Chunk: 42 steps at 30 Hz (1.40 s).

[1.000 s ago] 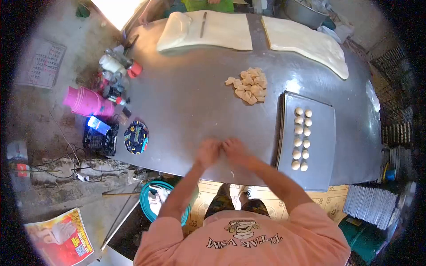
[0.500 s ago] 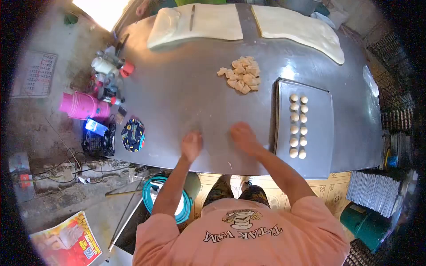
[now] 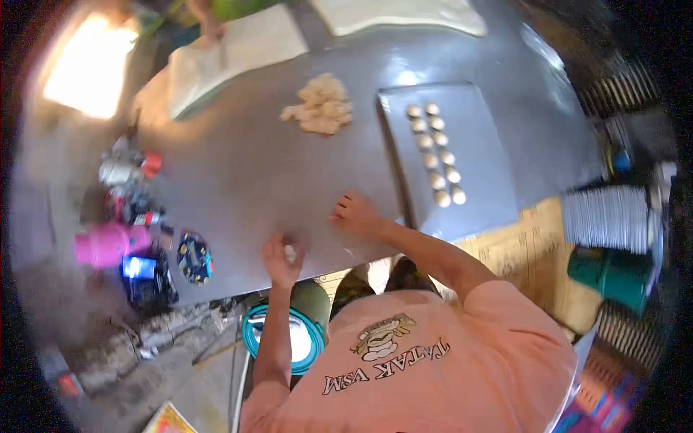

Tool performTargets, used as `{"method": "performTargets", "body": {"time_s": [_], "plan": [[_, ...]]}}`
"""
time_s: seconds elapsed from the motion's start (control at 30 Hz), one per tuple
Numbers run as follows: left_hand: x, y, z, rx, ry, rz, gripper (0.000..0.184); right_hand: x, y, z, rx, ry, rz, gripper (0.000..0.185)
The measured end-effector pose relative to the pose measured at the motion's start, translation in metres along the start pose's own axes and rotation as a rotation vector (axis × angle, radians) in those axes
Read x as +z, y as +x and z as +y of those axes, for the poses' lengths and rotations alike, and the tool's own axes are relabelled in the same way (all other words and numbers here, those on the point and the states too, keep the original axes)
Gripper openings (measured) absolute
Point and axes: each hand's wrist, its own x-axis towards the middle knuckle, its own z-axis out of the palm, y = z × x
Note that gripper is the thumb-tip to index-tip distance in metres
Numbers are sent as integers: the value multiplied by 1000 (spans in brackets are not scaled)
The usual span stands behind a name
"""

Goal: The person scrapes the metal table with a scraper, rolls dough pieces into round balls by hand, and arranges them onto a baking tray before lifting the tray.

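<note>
Low on the metal table, my left hand is cupped with thumb and fingers around a small pale dough ball. My right hand rests on the tabletop to the right, its fingers curled under; anything beneath them is hidden. Beyond both hands lies a heap of cut dough pieces. To the right, a flat metal baking tray carries two columns of round dough balls. The picture is somewhat blurred.
Two dough sheets, one left and one right, lie at the far edge. Another person's hand touches the left sheet. A patterned cloth item, pink cups and a lit phone are at left.
The view has turned and shifted, so the tray and dough appear farther left. My left hand has turned, revealing a dough ball. Another person's hand now reaches onto the left sheet.
</note>
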Motion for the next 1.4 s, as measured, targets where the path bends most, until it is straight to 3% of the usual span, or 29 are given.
{"method": "performTargets", "body": {"time_s": [0.03,0.1,0.13,0.17,0.2,0.3,0.33,0.4,0.5,0.53,0.6,0.67,0.7,0.73,0.8,0.93,1.1,1.17,1.23,1.4], "plan": [[6,-10,-3,32,-36,-35,40,9,-8,2,6,98,56,24],[17,-23,5,-115,19,-26,34,4,-39,3,37,195,114,24],[29,-18,14,-95,3,-43,34,-6,-51,3,123,417,156,23],[39,-1,42,-195,-87,-74,31,-18,-62,-1,202,642,196,24],[48,11,71,-305,-171,-104,28,-32,-80,-5,217,645,194,24],[75,39,165,-168,-377,-168,29,-80,-143,8,281,450,631,25],[77,46,200,-106,-437,-139,27,-92,-164,20,278,414,684,28],[74,64,250,168,-247,-97,25,-131,-194,30,382,400,687,27],[85,64,295,170,-261,-6,29,-139,-221,54,433,424,717,28],[96,58,297,167,-246,-9,29,-130,-228,65,427,439,716,28],[122,45,295,138,-213,-146,28,-114,-233,85,538,435,441,28],[131,47,294,122,-183,-148,27,-118,-236,86,396,350,478,28],[127,41,294,97,-170,-180,26,-120,-237,88,484,488,305,34],[127,34,293,88,-159,-177,26,-114,-241,90,472,495,299,34],[128,43,294,60,-166,-177,27,-113,-235,96,332,452,371,32],[108,63,306,7,-118,-85,28,-153,-235,103,450,604,343,27],[104,92,304,11,-183,-124,28,-179,-217,144,421,384,577,26],[118,133,308,113,-240,58,22,-193,-201,168,413,394,698,25],[137,170,304,134,-138,-70,17,-209,-182,188,405,365,712,25],[142,268,354,51,-226,3,17,-244,-134,239,306,372,732,26]]}}
